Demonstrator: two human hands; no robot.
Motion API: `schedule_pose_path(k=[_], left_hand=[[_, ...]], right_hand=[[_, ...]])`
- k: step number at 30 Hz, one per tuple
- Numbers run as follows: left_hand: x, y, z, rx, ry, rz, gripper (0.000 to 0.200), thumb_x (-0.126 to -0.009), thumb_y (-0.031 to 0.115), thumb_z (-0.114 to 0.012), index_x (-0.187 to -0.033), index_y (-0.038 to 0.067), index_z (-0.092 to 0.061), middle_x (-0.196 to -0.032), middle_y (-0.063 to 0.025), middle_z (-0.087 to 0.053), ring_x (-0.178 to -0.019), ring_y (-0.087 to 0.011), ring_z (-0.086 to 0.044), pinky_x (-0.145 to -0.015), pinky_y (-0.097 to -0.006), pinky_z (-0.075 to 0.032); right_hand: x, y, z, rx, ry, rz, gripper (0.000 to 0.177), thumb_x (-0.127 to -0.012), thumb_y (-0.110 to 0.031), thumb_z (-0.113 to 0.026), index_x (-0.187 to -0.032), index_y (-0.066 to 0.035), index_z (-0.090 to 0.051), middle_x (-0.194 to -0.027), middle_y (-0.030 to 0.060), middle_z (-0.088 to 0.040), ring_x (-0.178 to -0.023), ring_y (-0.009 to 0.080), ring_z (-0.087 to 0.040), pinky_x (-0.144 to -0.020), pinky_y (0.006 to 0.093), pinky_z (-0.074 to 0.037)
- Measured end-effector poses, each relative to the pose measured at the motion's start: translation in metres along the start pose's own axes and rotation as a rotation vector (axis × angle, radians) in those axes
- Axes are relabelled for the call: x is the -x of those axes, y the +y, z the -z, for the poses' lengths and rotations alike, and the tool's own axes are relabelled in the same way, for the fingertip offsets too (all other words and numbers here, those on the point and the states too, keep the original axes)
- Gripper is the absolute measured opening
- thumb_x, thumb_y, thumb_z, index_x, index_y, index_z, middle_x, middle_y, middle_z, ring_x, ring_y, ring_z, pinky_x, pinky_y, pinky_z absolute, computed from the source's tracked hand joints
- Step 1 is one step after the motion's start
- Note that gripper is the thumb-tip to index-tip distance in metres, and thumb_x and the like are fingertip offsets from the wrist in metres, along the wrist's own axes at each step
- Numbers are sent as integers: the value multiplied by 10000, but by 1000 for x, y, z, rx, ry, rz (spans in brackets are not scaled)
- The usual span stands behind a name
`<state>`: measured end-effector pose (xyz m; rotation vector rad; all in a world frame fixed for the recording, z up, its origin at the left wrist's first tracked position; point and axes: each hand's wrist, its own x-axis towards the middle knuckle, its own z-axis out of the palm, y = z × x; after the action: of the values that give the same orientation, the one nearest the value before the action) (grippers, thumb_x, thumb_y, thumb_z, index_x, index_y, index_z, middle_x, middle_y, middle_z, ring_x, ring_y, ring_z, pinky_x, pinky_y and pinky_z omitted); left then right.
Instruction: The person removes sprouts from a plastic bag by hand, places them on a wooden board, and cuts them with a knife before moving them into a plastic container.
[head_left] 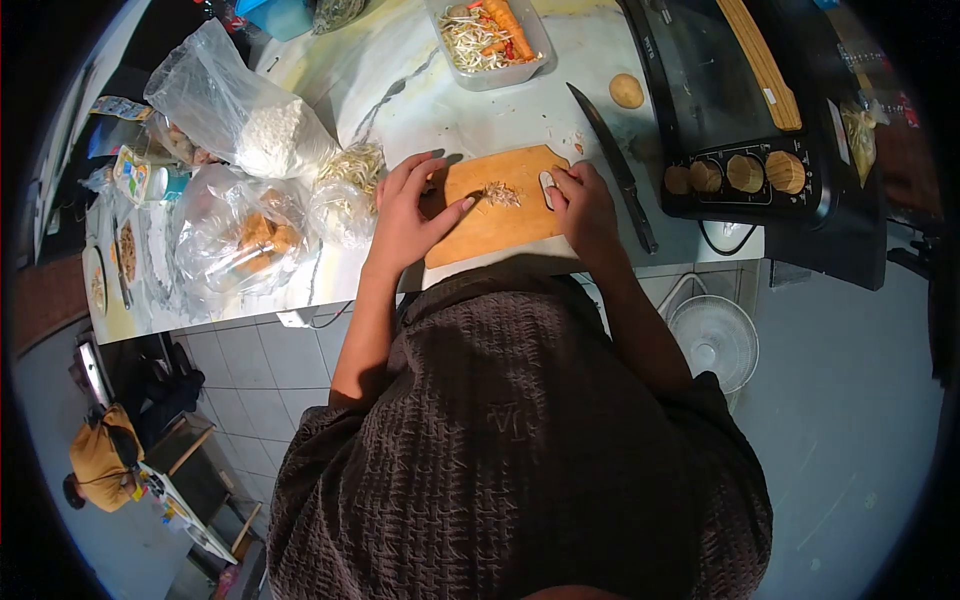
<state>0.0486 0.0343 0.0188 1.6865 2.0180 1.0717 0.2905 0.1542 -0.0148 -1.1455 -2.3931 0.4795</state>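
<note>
In front of me is a wooden cutting board point(490, 235) with a slot near its right end. A small heap of pale brown scraps point(500, 194) sits on its middle. My left hand point(408, 212) grips the board's left edge, its thumb lying on top beside the scraps. At the slotted end, my right hand point(588, 205) closes on the right edge with fingers bent. Just right of that hand lies a dark-bladed knife point(612, 150), tip pointing away from me. A round, tan, potato-like item point(627, 91) rests beyond the knife.
A plastic container point(545, 65) of bean sprouts and carrots stands at the back. Plastic bags point(250, 235) of food crowd the left. On the right is a black stove point(730, 190) with wooden knobs. A white basket point(712, 345) stands below the counter; another person point(105, 460) is at lower left.
</note>
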Motion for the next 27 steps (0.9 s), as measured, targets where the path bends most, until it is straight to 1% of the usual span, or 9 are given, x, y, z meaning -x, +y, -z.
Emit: schedule_pose_path(k=[4, 9, 14, 17, 20, 22, 24, 25, 27], left_hand=[[3, -2, 0, 4, 16, -10, 546, -755, 350, -808, -1198, 83, -633, -1285, -105, -586, -1186, -286, -543, -1036, -443, -332], [7, -1, 2, 8, -6, 30, 521, -762, 348, -806, -1180, 83, -644, -1279, -106, -596, -1202, -281, -533, -1050, -439, -308], [14, -2, 4, 4, 1, 34, 517, -761, 354, -808, -1172, 86, -646, -1269, -107, -600, -1200, -277, -534, -1050, -450, -307], [16, -3, 3, 23, -33, 55, 559, -745, 368, -817, -1198, 95, -633, -1292, -113, -581, -1223, -286, -514, -1058, -464, -303], [16, 1, 2, -30, -60, 25, 699, -685, 400, -846, -1273, 123, -589, -1359, -126, -520, -1285, -317, -450, -1072, -492, -290], [16, 3, 0, -90, -63, -23, 802, -638, 421, -867, -1323, 142, -557, -1401, -132, -479, -1323, -336, -408, -1080, -511, -282], [17, 1, -3, -132, -145, -7, 994, -537, 455, -896, -1400, 179, -488, -1465, -143, -395, -1377, -363, -327, -1083, -552, -266], [17, 0, -4, -132, -148, -9, 994, -537, 455, -896, -1400, 179, -488, -1465, -143, -395, -1377, -363, -327, -1083, -552, -266], [17, -2, -5, -153, -182, 15, 1072, -490, 470, -906, -1423, 189, -461, -1477, -150, -375, -1392, -354, -314, -1077, -575, -254]], right_hand=[[1, -2, -7, 26, 108, -19, 184, -799, -103, -738, -968, -38, -704, -900, 110, -613, -831, 317, -623, -740, 406, -514], [4, -2, -8, 18, 88, -81, 98, -808, -125, -715, -859, -49, -679, -848, 111, -622, -778, 321, -627, -716, 418, -518], [5, -6, 9, -31, 28, -136, 106, -802, -138, -712, -773, -46, -667, -811, 119, -648, -772, 314, -643, -679, 416, -521], [1, -17, 19, -200, -78, -321, 113, -799, -149, -726, -776, -42, -695, -779, 136, -666, -777, 309, -656, -672, 398, -519], [-5, -40, 12, -430, 12, -250, 102, -790, -144, -743, -811, -46, -725, -779, 135, -679, -763, 309, -660, -674, 384, -515], [-6, -50, -1, -497, 33, -27, 75, -786, -119, -746, -828, -57, -737, -788, 123, -686, -768, 295, -660, -696, 385, -511], [-6, -60, -6, -350, 108, 51, 74, -785, -106, -743, -842, -60, -735, -788, 110, -688, -762, 290, -655, -706, 389, -505], [-6, -63, -7, -203, 174, 132, 78, -783, -93, -741, -855, -64, -734, -787, 97, -690, -757, 286, -650, -717, 393, -499], [-5, -57, -6, -266, 141, 95, 111, -797, -61, -730, -907, -44, -725, -807, 94, -686, -746, 265, -642, -694, 365, -507]])
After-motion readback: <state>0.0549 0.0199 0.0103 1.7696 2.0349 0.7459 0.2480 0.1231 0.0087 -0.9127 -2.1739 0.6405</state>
